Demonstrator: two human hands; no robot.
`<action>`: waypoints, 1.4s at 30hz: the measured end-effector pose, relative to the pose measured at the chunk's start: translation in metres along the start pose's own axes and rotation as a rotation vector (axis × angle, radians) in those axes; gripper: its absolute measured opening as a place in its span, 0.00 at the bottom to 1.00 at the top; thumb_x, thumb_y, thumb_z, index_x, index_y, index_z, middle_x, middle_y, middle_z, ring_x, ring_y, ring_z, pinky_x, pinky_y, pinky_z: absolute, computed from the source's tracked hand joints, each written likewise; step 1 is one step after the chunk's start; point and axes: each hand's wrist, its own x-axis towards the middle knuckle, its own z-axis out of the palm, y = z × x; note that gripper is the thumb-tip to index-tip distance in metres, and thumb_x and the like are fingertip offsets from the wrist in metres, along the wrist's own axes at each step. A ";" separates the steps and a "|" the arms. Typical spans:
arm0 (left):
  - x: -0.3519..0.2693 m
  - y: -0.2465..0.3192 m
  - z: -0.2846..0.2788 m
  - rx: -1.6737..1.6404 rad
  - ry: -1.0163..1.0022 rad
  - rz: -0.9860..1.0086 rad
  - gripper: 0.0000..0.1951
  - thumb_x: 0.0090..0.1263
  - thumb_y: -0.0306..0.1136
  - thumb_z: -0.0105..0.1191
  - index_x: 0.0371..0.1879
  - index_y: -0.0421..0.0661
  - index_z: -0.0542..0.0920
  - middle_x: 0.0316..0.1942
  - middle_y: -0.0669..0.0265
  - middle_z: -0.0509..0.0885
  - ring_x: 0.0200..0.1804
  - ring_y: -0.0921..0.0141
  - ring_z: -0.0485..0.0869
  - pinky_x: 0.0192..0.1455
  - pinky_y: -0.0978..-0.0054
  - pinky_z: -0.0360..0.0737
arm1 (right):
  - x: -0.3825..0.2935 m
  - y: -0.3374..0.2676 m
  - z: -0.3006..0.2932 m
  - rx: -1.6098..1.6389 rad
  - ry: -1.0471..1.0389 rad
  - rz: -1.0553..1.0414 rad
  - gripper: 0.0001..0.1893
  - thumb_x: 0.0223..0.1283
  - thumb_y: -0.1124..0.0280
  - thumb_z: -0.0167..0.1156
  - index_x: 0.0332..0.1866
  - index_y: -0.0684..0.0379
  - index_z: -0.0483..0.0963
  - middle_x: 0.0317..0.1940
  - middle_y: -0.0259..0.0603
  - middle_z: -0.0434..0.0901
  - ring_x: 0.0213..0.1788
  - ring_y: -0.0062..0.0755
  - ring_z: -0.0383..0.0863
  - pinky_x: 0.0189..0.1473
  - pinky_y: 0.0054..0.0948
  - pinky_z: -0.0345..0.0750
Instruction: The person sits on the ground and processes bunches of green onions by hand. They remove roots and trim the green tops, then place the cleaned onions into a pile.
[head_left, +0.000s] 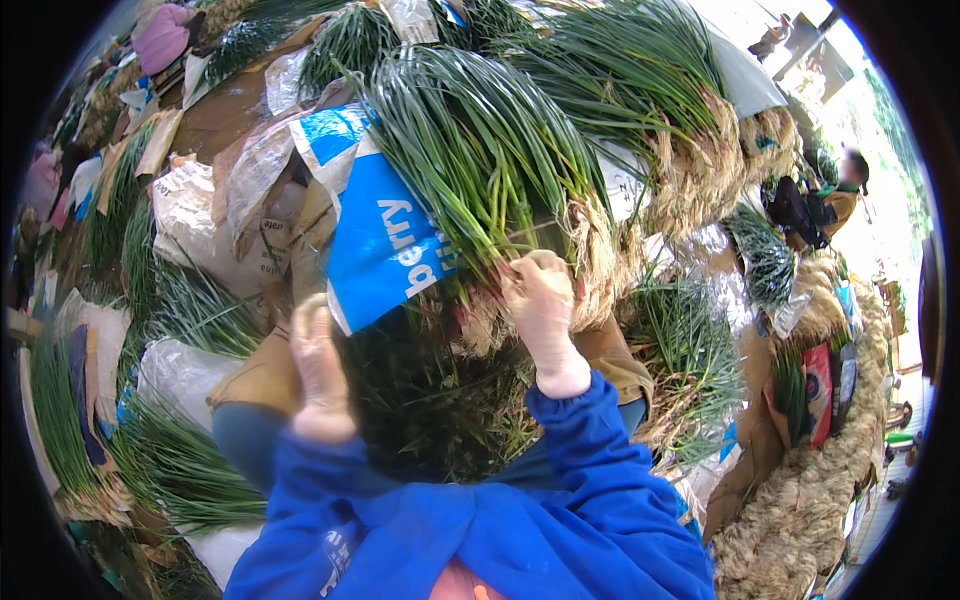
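Observation:
A thick bundle of green onions (457, 127) lies in front of me, its long leaves pointing away and its pale stringy roots (596, 255) towards my right. My right hand (541, 307) has its fingers closed at the reddish stalk bases, near the roots on the bundle's close side. Slightly blurred, my left hand (322, 367) is raised over my left knee with nothing visible in it. Between the two hands is a blue and white plastic sack (382, 232) bearing printed writing, partly under the leaves. Leaf scraps (442, 420) lie in shadow between my legs.
Another large onion bundle (622, 67) lies beyond, at the upper right. Loose onions (682, 352) are heaped by my right knee. More bundles (195, 450) and crumpled sacks (217, 225) lie at the left. A seated person (821, 202) is at the far right.

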 end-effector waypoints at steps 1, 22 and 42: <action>-0.010 0.013 0.010 0.081 -0.118 0.037 0.09 0.73 0.34 0.51 0.44 0.46 0.82 0.44 0.70 0.81 0.48 0.75 0.77 0.55 0.76 0.71 | -0.007 -0.003 -0.007 0.055 0.048 0.006 0.10 0.45 0.77 0.67 0.34 0.60 0.76 0.39 0.43 0.78 0.44 0.44 0.76 0.47 0.35 0.74; -0.074 0.000 0.028 -0.368 -0.735 -0.634 0.11 0.76 0.36 0.48 0.33 0.43 0.79 0.23 0.68 0.81 0.26 0.78 0.77 0.34 0.81 0.76 | -0.063 -0.076 0.010 0.260 -0.454 -0.030 0.01 0.61 0.74 0.60 0.35 0.59 0.77 0.29 0.42 0.81 0.31 0.37 0.82 0.35 0.29 0.77; -0.081 0.038 0.018 -0.904 -0.652 -0.725 0.13 0.79 0.39 0.43 0.41 0.41 0.75 0.20 0.69 0.73 0.24 0.72 0.76 0.39 0.67 0.79 | -0.086 -0.062 0.017 0.152 -0.650 0.361 0.10 0.62 0.58 0.59 0.33 0.53 0.79 0.30 0.47 0.83 0.32 0.49 0.83 0.36 0.41 0.79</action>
